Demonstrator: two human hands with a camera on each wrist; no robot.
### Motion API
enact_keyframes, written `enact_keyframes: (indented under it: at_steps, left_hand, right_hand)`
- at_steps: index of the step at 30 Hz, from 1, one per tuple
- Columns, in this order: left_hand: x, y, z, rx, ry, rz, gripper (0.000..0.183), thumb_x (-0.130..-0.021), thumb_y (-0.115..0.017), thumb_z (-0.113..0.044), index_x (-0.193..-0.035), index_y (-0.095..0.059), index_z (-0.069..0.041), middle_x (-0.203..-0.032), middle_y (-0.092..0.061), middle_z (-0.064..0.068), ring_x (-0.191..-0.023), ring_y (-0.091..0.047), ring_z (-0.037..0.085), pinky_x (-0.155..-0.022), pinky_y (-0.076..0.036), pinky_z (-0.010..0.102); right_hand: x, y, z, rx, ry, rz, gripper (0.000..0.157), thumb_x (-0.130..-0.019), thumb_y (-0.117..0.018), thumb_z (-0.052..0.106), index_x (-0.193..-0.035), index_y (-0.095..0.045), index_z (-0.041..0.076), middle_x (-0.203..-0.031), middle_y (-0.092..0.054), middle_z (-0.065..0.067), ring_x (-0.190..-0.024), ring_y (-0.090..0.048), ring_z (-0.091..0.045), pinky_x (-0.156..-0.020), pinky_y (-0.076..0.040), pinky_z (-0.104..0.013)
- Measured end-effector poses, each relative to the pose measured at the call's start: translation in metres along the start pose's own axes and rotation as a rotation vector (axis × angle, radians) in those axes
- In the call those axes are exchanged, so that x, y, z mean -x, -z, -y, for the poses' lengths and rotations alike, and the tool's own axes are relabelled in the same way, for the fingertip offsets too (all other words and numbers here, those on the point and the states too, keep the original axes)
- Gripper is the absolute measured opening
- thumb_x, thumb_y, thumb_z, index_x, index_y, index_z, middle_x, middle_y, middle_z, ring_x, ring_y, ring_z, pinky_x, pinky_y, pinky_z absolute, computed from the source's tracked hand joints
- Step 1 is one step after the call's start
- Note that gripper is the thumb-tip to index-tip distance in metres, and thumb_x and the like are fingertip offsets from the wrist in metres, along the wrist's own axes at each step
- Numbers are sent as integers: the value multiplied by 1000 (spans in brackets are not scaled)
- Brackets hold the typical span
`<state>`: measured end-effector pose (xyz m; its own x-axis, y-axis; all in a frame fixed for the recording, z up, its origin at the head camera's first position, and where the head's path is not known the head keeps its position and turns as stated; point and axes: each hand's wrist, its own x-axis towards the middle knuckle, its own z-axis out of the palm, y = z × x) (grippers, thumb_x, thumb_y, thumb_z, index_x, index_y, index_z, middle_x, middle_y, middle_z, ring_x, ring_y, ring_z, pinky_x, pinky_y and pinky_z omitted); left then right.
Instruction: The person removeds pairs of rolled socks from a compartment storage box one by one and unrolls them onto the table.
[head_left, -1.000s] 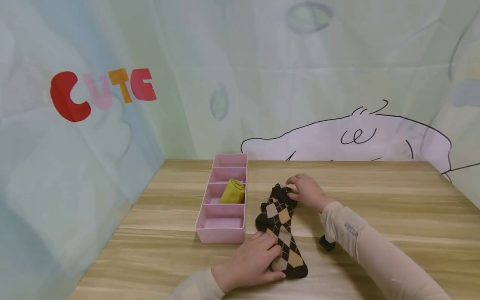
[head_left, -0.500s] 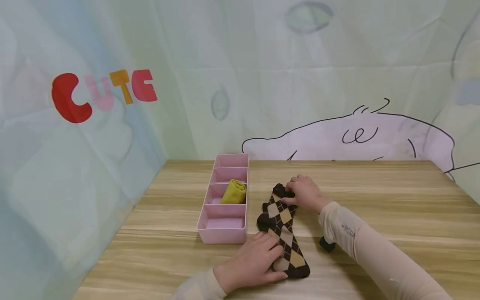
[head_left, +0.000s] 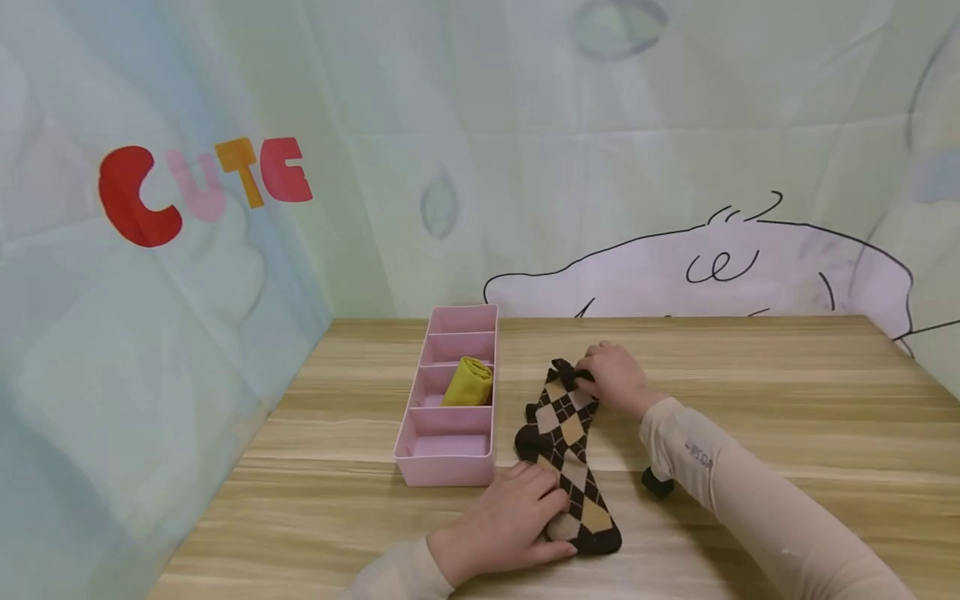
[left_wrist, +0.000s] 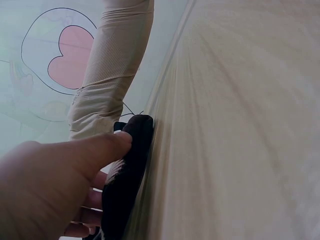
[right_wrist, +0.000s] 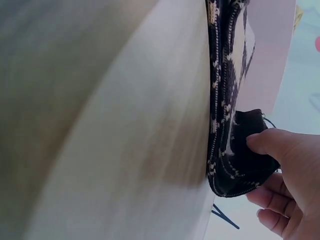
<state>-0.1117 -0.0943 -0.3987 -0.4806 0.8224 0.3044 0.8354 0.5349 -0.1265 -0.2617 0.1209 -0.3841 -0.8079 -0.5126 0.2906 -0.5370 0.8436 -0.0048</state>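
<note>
A pair of black argyle socks (head_left: 572, 429) with tan and beige diamonds lies flat on the table, one on the other; two layered edges (right_wrist: 220, 100) show in the right wrist view. My right hand (head_left: 617, 379) pinches the black cuff at the far end, thumb on top and fingers beneath, and the cuff is bent back over the leg. Near the toe end, my left hand (head_left: 506, 521) rests on the socks with relaxed fingers. In the left wrist view its thumb touches the black toe (left_wrist: 131, 160).
Left of the socks stands a pink divided box (head_left: 446, 471) with several compartments. A rolled yellow cloth (head_left: 468, 383) sits in one of them. A small black block (head_left: 657, 483) shows under the right forearm. Behind the wooden table (head_left: 787, 400) hangs a printed curtain (head_left: 375, 167).
My right hand has closed on the cuff and lifted its edge, bending it back toward the leg. The left hand has stayed on the toe end.
</note>
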Motion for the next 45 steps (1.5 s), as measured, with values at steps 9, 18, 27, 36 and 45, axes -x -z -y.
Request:
enact_keyframes:
  at_steps: [9, 18, 27, 36, 45]
  left_hand:
    - [-1, -2, 2, -19, -16, -76, 38, -82, -65, -57, -92, -59, -21, -92, -54, -9, -93, -52, 9, -92, -42, 25]
    - [0, -3, 2, -22, -25, -124, 41, -80, -67, -57, -96, -60, -19, -94, -55, -7, -95, -53, 10, -92, -42, 26]
    - [-1, -5, 2, -60, -45, -125, 48, -74, -69, -62, -96, -58, -21, -93, -54, -9, -91, -52, 8, -91, -41, 25]
    - [-1, -3, 1, -30, -29, -53, 46, -76, -68, -61, -99, -59, -22, -97, -56, -10, -94, -53, 7, -94, -41, 26]
    - [0, -4, 1, -53, -100, -92, 43, -76, -70, -58, -97, -59, -22, -95, -55, -11, -91, -52, 7, -90, -41, 23]
  right_hand:
    - [-8, 5, -6, -166, -87, -14, 26, -87, -68, 15, -110, -65, 2, -104, -71, -14, -93, -64, -31, -89, -49, -48]
    - [-13, 4, -16, -353, -189, 33, 28, -91, -64, 15, -114, -62, -1, -114, -67, -21, -105, -63, -38, -96, -48, -50]
    - [-16, -2, -26, -378, -204, 97, 25, -96, -57, 18, -109, -66, -2, -107, -70, -19, -100, -65, -34, -92, -50, -48]
    - [-24, -5, -37, -350, -210, 100, 26, -97, -54, 17, -107, -69, -3, -105, -71, -20, -99, -66, -36, -92, -49, -49]
    - [-25, -9, -43, -232, -215, 113, 28, -93, -60, 17, -112, -66, -3, -109, -69, -21, -101, -65, -36, -93, -49, -49]
